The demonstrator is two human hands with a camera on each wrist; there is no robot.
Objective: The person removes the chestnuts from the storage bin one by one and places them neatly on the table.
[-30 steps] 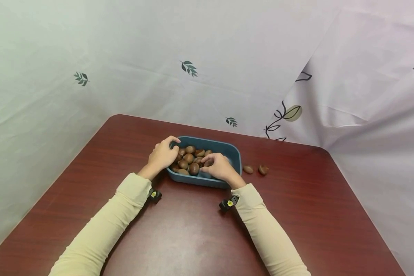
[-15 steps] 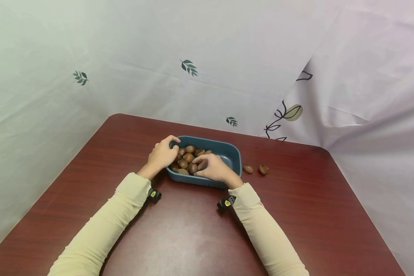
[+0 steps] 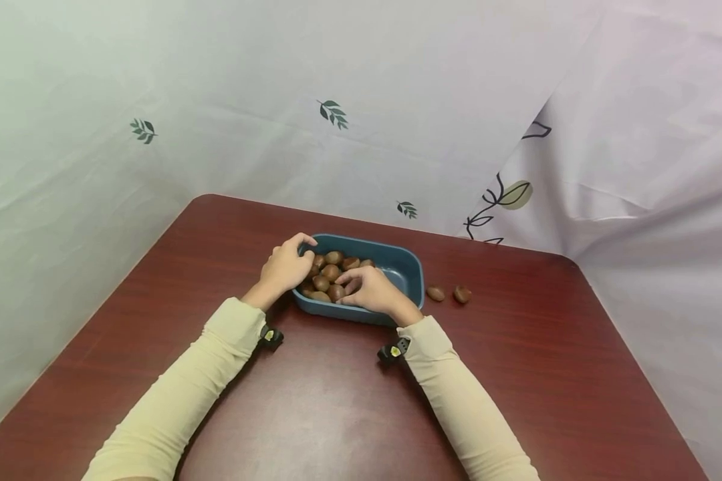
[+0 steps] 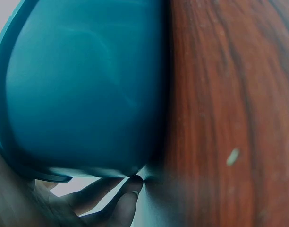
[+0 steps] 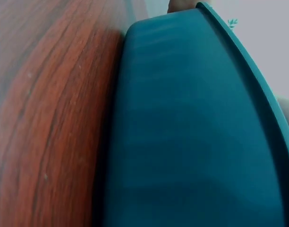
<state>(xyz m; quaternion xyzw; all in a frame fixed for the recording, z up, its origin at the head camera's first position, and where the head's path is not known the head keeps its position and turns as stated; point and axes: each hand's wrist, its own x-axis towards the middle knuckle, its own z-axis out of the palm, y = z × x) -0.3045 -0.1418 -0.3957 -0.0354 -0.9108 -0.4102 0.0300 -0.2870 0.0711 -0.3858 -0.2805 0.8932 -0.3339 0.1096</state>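
Observation:
A blue rectangular plastic container (image 3: pixel 406 257) stands on the table with several brown chestnuts (image 3: pixel 331 272) gathered in its left part. My left hand (image 3: pixel 285 267) grips its left end, thumb over the rim; the left wrist view shows fingers (image 4: pixel 125 205) bent along the outer wall. Over the front rim reaches my right hand (image 3: pixel 373 290), with thumb and forefinger curled about a chestnut (image 3: pixel 335 292) among the others. The right wrist view mostly holds the container's outer wall (image 5: pixel 191 118), hiding those fingertips.
Two loose chestnuts lie on the table right of the container, a nearer one (image 3: pixel 436 294) and one farther right (image 3: pixel 462 294). The dark red wooden table (image 3: pixel 313 401) has rounded far corners. A pale curtain (image 3: pixel 247 100) with leaf prints hangs behind it.
My right hand has shifted a little left inside the container, closer to the chestnuts, then stayed nearly still. The left hand keeps its place on the rim. The head view has tilted slightly.

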